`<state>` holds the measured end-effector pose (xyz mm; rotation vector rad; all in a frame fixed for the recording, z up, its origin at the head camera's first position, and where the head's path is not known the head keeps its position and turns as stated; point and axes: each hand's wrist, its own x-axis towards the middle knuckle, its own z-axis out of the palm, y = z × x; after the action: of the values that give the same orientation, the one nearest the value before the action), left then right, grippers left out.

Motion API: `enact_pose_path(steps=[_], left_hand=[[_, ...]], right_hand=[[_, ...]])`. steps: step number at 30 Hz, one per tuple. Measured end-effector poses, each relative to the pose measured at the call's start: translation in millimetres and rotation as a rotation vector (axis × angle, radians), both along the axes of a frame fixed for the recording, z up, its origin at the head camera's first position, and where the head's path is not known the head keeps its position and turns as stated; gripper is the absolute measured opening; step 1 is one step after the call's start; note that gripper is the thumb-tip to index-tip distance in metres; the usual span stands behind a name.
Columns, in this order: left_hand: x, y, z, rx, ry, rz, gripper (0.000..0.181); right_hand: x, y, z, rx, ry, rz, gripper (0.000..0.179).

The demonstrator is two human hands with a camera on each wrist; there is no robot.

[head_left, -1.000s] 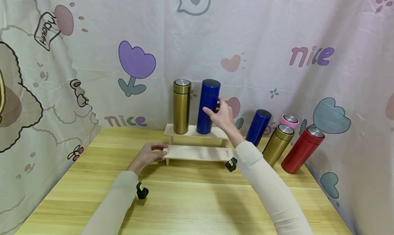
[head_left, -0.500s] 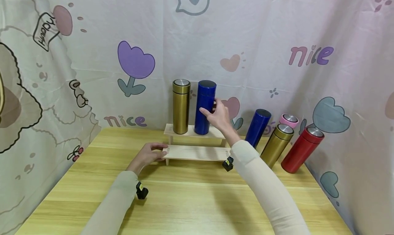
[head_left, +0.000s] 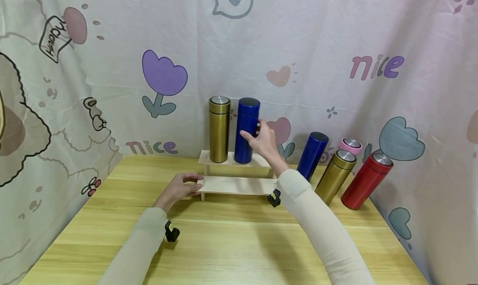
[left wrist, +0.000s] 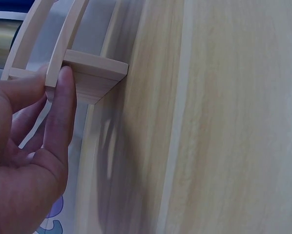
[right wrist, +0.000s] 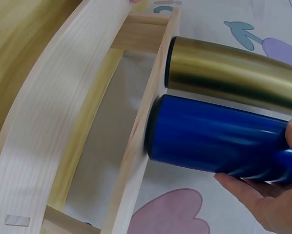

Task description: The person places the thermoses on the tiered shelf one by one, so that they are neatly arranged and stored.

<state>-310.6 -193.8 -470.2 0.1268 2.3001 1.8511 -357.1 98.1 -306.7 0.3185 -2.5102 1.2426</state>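
Note:
A two-tier wooden rack [head_left: 237, 185] stands on the table toward the back. On its upper tier a gold thermos bottle [head_left: 219, 131] is upright at the left. Close to its right stands a blue thermos bottle [head_left: 244, 142], its base on or just at the upper board. My right hand [head_left: 264, 140] grips this blue bottle from the right, thumb in front; the right wrist view shows the hand [right wrist: 278, 200] round its upper part. My left hand [head_left: 179, 189] pinches the left end of the lower tier between thumb and fingers, seen closely in the left wrist view [left wrist: 33, 141].
To the right on the table stand another blue bottle [head_left: 313, 156], a second gold bottle [head_left: 336, 177], a red bottle [head_left: 367, 183] and a pink-topped bottle [head_left: 351, 145] partly hidden behind the gold one. A printed curtain [head_left: 239, 48] hangs behind the table [head_left: 209, 247].
My right hand has moved the blue bottle left along the upper tier, nearer the gold bottle, and it has gone from slightly tilted to about upright. My left hand has stayed put.

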Motion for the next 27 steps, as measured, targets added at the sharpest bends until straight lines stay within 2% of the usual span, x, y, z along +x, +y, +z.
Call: enact_pose_path(steps=[13, 27], left_hand=[[0.3, 0.1, 0.4, 0.018, 0.002, 0.003, 0.042], [1.0, 0.4, 1.3, -0.007, 0.006, -0.005, 0.042]], right_hand=[[0.9, -4.6, -0.8, -0.008, -0.013, 0.003, 0.068], [-0.2, -1.9, -1.9, -0.007, -0.007, -0.001, 0.067]])
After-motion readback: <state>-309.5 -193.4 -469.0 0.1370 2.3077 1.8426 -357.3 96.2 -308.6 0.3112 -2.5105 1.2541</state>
